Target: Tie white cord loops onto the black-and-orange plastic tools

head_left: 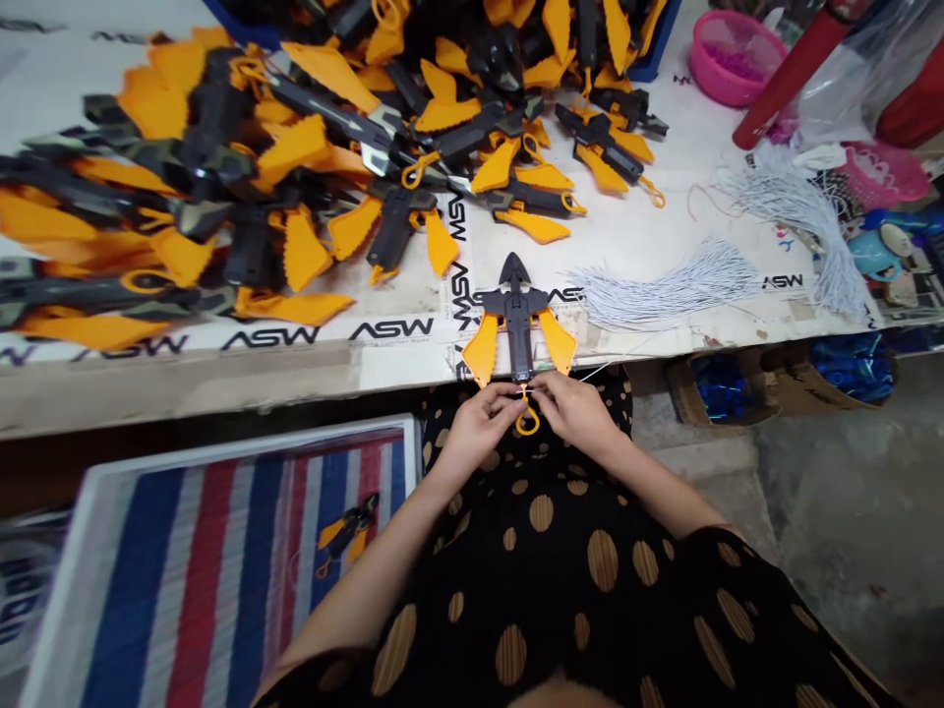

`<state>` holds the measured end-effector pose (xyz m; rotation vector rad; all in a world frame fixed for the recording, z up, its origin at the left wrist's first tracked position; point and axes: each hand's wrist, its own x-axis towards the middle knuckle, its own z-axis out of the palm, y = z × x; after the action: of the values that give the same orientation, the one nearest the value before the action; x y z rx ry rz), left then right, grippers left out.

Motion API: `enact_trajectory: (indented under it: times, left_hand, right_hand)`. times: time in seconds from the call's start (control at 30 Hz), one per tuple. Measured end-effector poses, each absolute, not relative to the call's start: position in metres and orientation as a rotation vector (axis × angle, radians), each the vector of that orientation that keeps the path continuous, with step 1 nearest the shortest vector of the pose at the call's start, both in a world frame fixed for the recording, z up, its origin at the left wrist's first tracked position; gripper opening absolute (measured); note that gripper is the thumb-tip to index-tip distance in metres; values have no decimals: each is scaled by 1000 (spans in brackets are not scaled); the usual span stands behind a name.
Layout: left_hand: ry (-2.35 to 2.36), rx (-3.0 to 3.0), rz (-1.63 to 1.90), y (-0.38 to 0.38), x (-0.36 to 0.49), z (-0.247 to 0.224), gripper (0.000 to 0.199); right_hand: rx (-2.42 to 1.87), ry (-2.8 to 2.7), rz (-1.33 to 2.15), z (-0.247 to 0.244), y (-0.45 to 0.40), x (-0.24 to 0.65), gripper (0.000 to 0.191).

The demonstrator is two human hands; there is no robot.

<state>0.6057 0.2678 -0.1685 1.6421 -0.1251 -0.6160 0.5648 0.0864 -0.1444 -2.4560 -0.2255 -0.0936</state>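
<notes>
A black toy (pixel 520 329) with two orange wings lies at the table's front edge, its pointed tip facing away from me and its yellow-orange ring hanging toward my lap. My left hand (pixel 483 418) pinches a thin white string at the toy's near end, just above the ring. From the other side my right hand (pixel 571 405) closes its fingers on the same string, whose tail runs off to the right. The fingertips of both hands nearly meet there. A bundle of white strings (pixel 671 285) lies on the table to the right of the toy.
Similar toys (pixel 295 157) pile up at the left and back, beside a blue bin (pixel 656 49). Pink baskets (pixel 737 59) and a red cylinder (pixel 793 74) stand back right. A striped tray (pixel 251 551) with one toy is lower left; boxes of blue pieces (pixel 719 388) sit right.
</notes>
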Motion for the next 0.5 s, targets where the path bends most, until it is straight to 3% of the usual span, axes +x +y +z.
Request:
enact_trajectory:
  times: [0.27, 0.5]
  left_hand:
    - [-530, 2006, -534, 273, 622, -153, 36]
    - [-465, 1951, -383, 276, 617, -155, 31]
  right_hand:
    - [-2603, -413, -103, -137, 81, 569, 23]
    - [-2619, -454, -132, -142, 78, 572, 30]
